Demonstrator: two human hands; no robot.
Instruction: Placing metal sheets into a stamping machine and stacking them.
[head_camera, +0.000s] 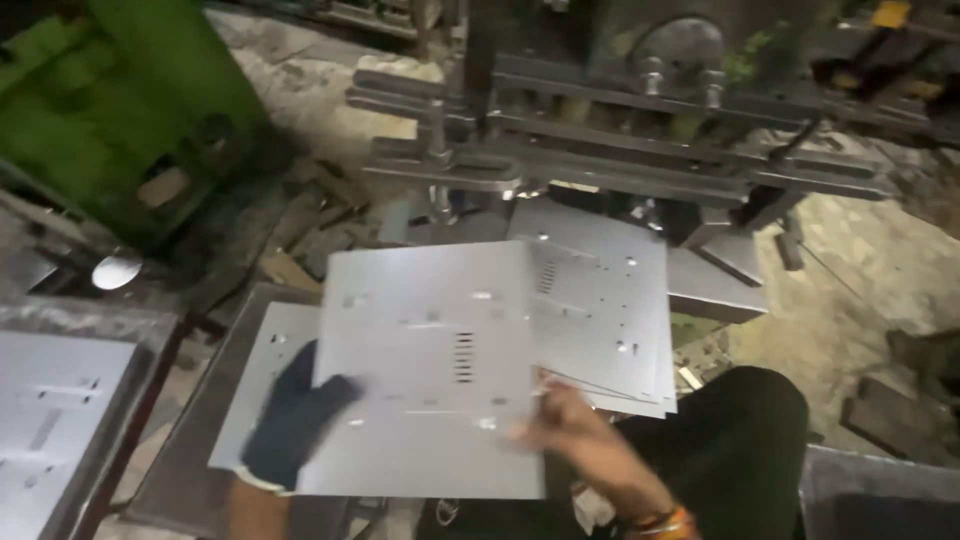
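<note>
While we are gripping the sheet (430, 370) with both hands, left (295, 420) gloved, right (575, 430) bare, we are keeping it level above the stack (610, 300).

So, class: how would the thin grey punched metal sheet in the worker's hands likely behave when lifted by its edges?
The thin grey punched metal sheet probably stays fairly stiff: it looks flat while held between the dark-gloved left hand and the bare right hand. Its smooth sheen suggests it may slip. Thin edges could cut, perhaps explaining the glove.

One head-worn view looks steeply down, close over the press bench (620, 170).
</note>
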